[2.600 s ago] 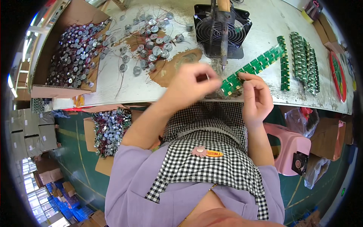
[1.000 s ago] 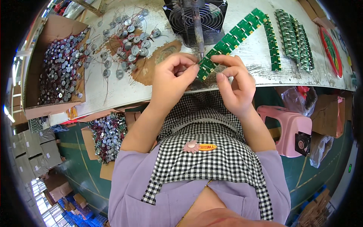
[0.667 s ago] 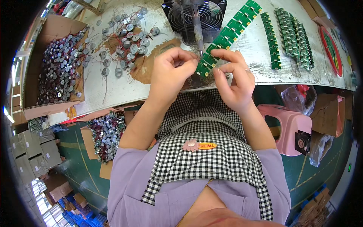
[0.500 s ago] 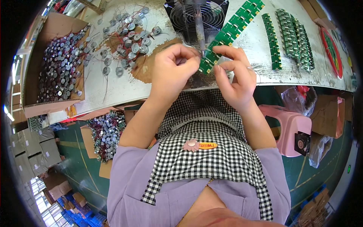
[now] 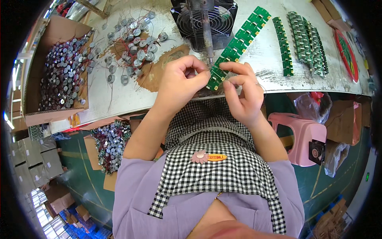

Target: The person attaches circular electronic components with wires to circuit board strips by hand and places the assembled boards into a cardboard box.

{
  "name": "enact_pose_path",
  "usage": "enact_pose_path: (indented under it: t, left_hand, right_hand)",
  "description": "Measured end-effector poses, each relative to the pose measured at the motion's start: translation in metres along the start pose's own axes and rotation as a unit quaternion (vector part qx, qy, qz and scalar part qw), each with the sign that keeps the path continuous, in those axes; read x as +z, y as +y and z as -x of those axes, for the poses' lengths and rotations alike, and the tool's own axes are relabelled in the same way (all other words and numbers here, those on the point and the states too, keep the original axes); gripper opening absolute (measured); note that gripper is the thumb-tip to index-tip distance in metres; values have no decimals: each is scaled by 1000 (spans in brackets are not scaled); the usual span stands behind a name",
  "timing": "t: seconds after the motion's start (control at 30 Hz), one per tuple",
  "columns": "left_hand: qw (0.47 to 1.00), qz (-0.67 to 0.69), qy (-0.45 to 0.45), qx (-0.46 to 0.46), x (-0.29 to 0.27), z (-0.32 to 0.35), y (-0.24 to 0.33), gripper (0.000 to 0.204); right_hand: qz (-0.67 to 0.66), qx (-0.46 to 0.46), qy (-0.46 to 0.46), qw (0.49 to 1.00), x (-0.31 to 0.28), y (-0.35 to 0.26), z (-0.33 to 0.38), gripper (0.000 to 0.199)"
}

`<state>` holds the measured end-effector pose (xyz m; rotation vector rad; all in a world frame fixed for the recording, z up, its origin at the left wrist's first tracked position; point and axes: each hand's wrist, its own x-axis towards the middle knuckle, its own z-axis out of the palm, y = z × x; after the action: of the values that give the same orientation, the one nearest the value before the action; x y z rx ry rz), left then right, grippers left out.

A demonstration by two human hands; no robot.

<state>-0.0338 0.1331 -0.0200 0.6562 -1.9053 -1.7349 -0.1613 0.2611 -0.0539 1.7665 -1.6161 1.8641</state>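
A long green strip of circuit boards (image 5: 238, 44) slants across the table edge, its near end between my hands. My left hand (image 5: 183, 81) is closed in a pinch at the strip's left edge; whatever its fingertips hold is too small to make out. At the strip's right edge, my right hand (image 5: 244, 91) has its forefinger against the board, with thumb and other fingers curled. A thin wire (image 5: 261, 85) loops out from these curled fingers. Just above the strip, a soldering iron (image 5: 208, 38) points down, its tip close to the board's left edge.
Behind the iron stands a black fan (image 5: 205, 22). Small round motors with wires (image 5: 139, 49) lie at left, beside a cardboard box (image 5: 59, 111) full of them. More board strips (image 5: 304, 44) and a red oval tray (image 5: 346, 55) are at right. A pink stool (image 5: 300, 137) stands below.
The strip's near end has come toward me and slightly away from the iron's tip. Both hands have moved a little toward me with it.
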Motion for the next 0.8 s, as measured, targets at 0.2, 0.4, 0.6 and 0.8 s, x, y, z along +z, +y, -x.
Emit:
enact_pose_path:
  t: [0.2,0.4,0.6,0.8]
  left_hand:
    - [998,-47,-28,-10,-7,-7,4,8]
    - [999,-45,-22,5,-6,-4,4,6]
    - [996,-70,31,42,4,3,-4,8]
    - [990,-118,-44,60,-4,4,0,11]
  right_hand:
    - [30,-27,15,999,4,2,-10,14]
    - [27,-32,8,999,4,1,-10,15]
    - [29,4,24,999,5,-3,1,13]
    - [-138,168,103,971,0,-5,2,4]
